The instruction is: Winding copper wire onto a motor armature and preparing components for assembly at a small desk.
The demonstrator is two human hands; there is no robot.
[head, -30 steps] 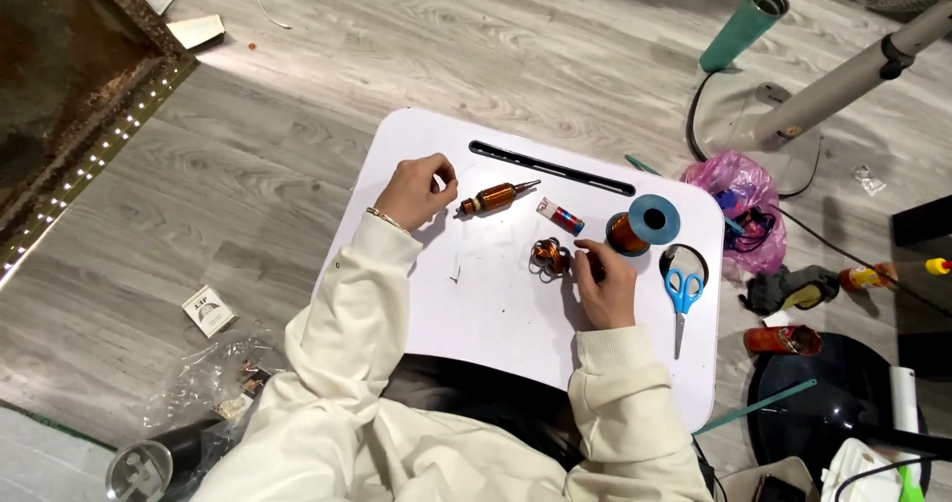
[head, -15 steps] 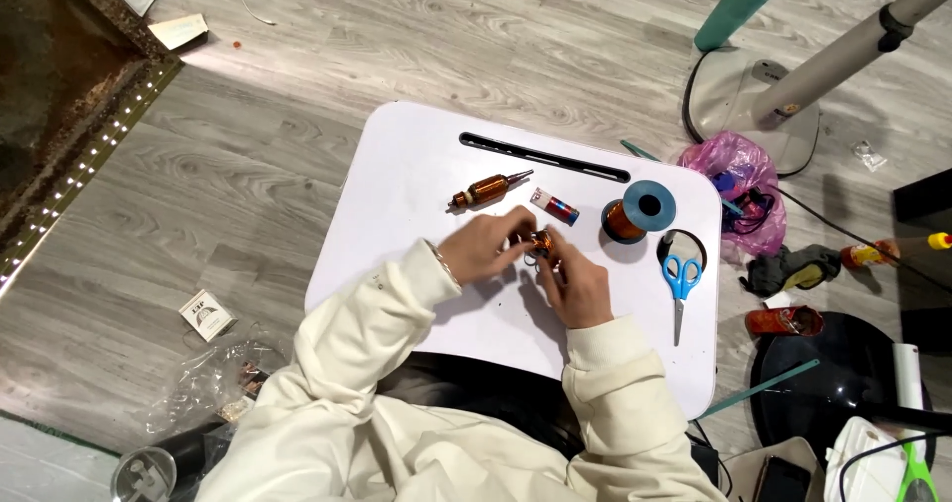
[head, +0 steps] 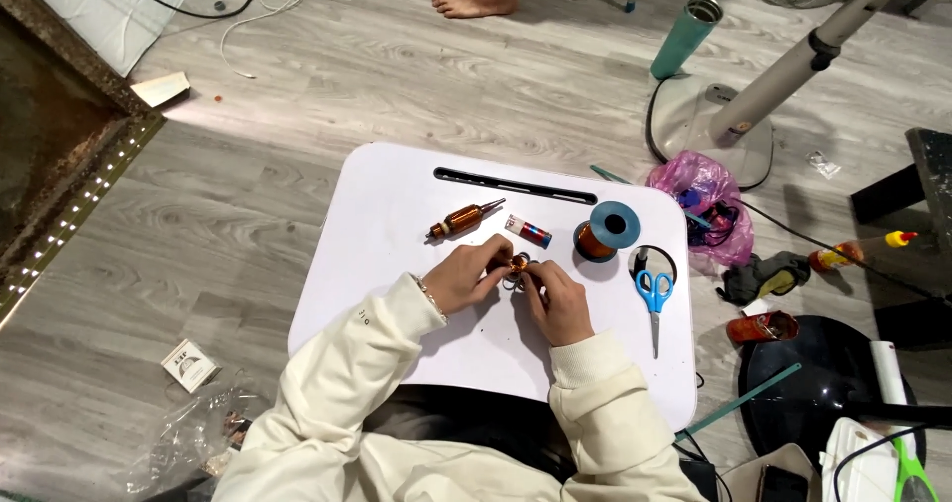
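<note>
- Left hand (head: 464, 277) and right hand (head: 557, 299) meet at the middle, fingers of both closed on a small copper-wound motor part (head: 518, 264).
- They work over a white rounded lap table (head: 397, 214) on a grey wood-plank floor (head: 248, 185).
- The part sits between the fingertips, near a blue spool of copper wire (head: 607, 230) and blue-handled scissors (head: 654, 292).

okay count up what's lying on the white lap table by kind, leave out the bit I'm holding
Copper-wound rotor: 1
Small red, white and blue tube: 1
Spool of copper wire with blue flanges: 1
Blue-handled scissors: 1
Total: 4 on the white table
</note>
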